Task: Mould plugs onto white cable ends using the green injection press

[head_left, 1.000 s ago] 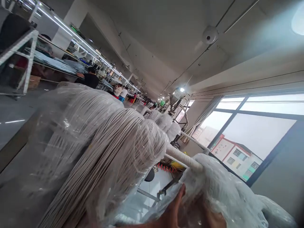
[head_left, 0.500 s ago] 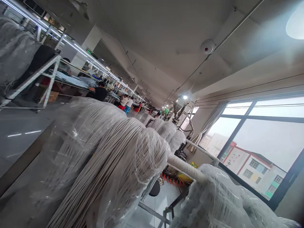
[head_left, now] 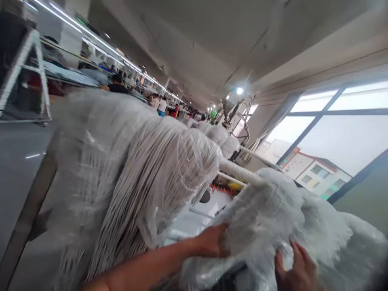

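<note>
Well, from my end the plastic-wrapped bundle of white cord (head_left: 266, 214) looks soft and bulky. I'd judge it fairly light for its size but slack, with a film that will slip under the fingers. It sits at the near end of a white padded rail (head_left: 238, 171), low on the right of the head view. I'd take hold of it by the gathered folds of film or from beneath, not by the smooth outer face.

The left hand (head_left: 212, 241) has its grip closed on the bulge of the wrap, fingers curled into it. The right hand (head_left: 295, 270) lies splayed against the lower side, its fingertips pressing in, and I cannot tell whether that grip is clenched or only resting.

Counting along the rail, I make out at least six more wrapped cord bundles (head_left: 136, 169) beyond this one, though the far ones blur together. A long bench (head_left: 72, 83) carrying folded fabric runs down the left side, about five co-workers (head_left: 162, 106) stand far down the aisle, and one large window (head_left: 342, 141) fills the right.
</note>
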Motion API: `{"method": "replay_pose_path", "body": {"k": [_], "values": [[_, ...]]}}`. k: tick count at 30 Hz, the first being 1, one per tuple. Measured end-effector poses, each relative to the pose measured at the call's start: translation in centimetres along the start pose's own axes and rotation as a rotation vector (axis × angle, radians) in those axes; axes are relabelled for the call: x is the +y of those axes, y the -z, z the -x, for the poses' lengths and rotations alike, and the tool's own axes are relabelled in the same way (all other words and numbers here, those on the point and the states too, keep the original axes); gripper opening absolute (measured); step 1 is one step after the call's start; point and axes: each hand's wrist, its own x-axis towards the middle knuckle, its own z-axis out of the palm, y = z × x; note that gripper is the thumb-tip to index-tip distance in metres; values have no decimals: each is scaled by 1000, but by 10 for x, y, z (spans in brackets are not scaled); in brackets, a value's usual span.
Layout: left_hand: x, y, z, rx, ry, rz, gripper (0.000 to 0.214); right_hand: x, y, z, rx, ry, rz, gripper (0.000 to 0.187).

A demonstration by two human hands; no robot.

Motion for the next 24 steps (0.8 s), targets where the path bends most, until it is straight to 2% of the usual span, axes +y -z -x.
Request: {"method": "replay_pose_path", "body": {"k": [1, 2, 4, 6, 8, 10, 12, 15, 18, 21, 23, 24], "values": [[-7, 4, 10, 64, -94, -66, 81, -14, 5, 29, -152, -98, -75, 53], [-18, 6, 20, 97, -87, -42, 78, -29, 8, 55, -318, -200, -168, 48], [-49, 3, 41, 133, 22, 2, 57, -53, 3, 96, -436, -406, -291, 52], [-74, -12, 62, 118, 136, -16, 43, -67, -12, 119, -522, -504, -295, 54], [-84, -33, 78, 78, 202, -63, 37, -76, -32, 127, -596, -536, -324, 52], [-78, -51, 79, 64, 236, -113, 40, -83, -52, 126, -662, -544, -386, 44], [-61, -58, 61, 99, 256, -151, 47, -90, -66, 118, -688, -555, -435, 34], [-27, -47, 16, 177, 227, -162, 58, -99, -72, 96, -634, -581, -477, 27], [-6, -36, -15, 244, 130, -109, 61, -103, -60, 66, -527, -620, -552, 34], [-17, -45, -6, 273, -17, 95, 93, -105, -41, 42, -460, -669, -658, 49], [-39, -61, 14, 228, 27, 135, 106, -106, -31, 35, -451, -702, -707, 55], [-52, -69, 24, 206, 75, 115, 99, -106, -28, 33, -446, -715, -719, 56]]}}
